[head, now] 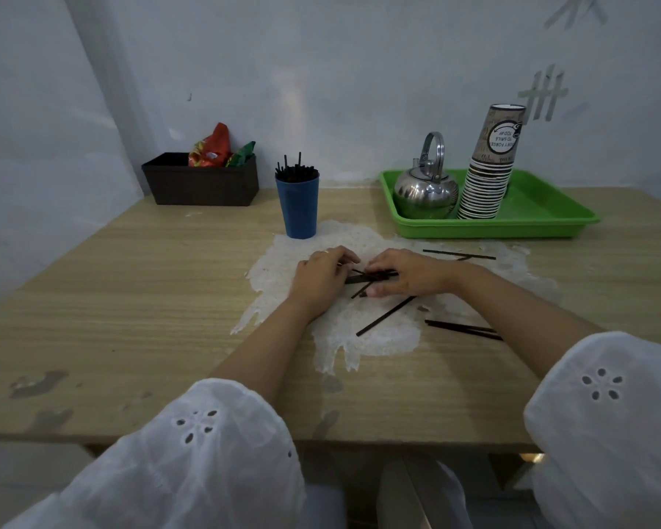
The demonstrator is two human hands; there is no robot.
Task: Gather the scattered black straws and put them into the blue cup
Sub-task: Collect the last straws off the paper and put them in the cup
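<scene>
The blue cup (pixel 297 206) stands upright at mid-table, with several black straws sticking out of its top. My left hand (pixel 319 278) and my right hand (pixel 405 274) rest palm down side by side on the table, just in front of the cup. Both pinch a small bunch of black straws (pixel 373 277) lying between them. One loose straw (pixel 385 316) lies diagonally just below my right hand. Two more straws (pixel 464 328) lie beside my right forearm. Another pair of straws (pixel 458 255) lies to the right, near the tray.
A green tray (pixel 542 219) at the back right holds a steel kettle (pixel 425 190) and a tall stack of paper cups (pixel 487 177). A dark box (pixel 201 183) with snack packets sits at the back left by the wall. The tabletop has a white worn patch (pixel 359 341).
</scene>
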